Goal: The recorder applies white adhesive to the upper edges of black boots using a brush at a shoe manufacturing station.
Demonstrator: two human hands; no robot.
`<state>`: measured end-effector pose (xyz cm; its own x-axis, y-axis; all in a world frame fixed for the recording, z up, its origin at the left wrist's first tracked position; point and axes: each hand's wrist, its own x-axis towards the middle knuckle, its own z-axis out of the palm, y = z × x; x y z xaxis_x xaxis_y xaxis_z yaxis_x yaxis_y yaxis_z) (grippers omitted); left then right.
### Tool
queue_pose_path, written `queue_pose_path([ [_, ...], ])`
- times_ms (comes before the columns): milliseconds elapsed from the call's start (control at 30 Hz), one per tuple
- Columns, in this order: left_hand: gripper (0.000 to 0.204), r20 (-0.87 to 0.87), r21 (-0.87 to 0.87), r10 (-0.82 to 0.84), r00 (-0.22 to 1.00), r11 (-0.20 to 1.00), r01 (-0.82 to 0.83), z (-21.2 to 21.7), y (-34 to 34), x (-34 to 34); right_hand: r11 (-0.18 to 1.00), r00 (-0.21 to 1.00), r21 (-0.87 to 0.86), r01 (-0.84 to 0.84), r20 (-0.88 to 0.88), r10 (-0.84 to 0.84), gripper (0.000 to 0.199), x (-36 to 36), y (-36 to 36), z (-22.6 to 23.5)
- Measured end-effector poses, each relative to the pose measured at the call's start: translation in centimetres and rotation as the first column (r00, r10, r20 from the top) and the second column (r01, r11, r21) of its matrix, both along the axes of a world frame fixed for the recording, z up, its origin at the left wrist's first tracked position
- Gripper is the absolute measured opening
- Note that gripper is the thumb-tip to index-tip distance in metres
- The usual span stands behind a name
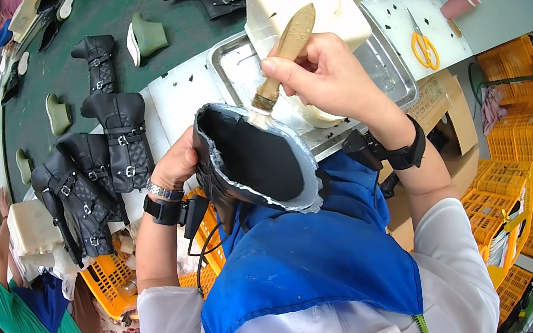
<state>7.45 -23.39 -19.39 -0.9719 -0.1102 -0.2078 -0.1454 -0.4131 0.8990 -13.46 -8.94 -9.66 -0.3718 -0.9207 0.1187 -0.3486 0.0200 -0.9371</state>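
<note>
My left hand (179, 163) grips a black boot upper (255, 161) by its side, and its open underside faces up. Whitish glue coats the turned-in rim all round. Between the thumb and fingers of my right hand (328, 73) is a glue brush (289, 48) with a worn wooden handle. Its pale bristles touch the far right part of the boot's rim. Just beyond stands a white plastic container (297, 8), crusted with glue, in a metal tray (393, 63). The lower part of the boot hangs over my blue apron (301, 251).
Several black buckled boots (126, 136) lie on the left of the green work surface (184, 40), with olive shoe parts (148, 35) among them. Orange-handled scissors (424, 47) and a pink cup (460, 2) are at right. Yellow crates (516, 134) stack below. A co-worker in green (38, 307) is at left.
</note>
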Motion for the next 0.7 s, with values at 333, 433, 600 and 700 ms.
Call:
queue_pose_path([
  [333,0.099,-0.058,-0.014,0.182,0.982,0.983,-0.183,0.0,-0.9,0.5,0.981,0.988,-0.119,0.156,0.033,-0.153,0.02,-1.7,2.8,0.1],
  [433,0.085,-0.059,0.168,0.314,0.948,0.939,-0.301,-2.1,-2.8,2.8,0.913,0.925,-0.187,0.363,0.187,-0.33,0.017,-3.3,5.5,1.0],
  [600,0.043,-0.073,0.646,0.655,0.752,0.605,-0.465,0.0,-3.7,2.5,0.768,0.808,-0.275,0.579,0.322,-0.493,0.019,-5.5,9.5,-1.2],
  [700,0.039,-0.072,0.733,0.705,0.706,0.517,-0.442,1.5,-4.0,3.2,0.786,0.834,-0.309,0.535,0.34,-0.434,0.019,-5.4,10.2,-1.6],
])
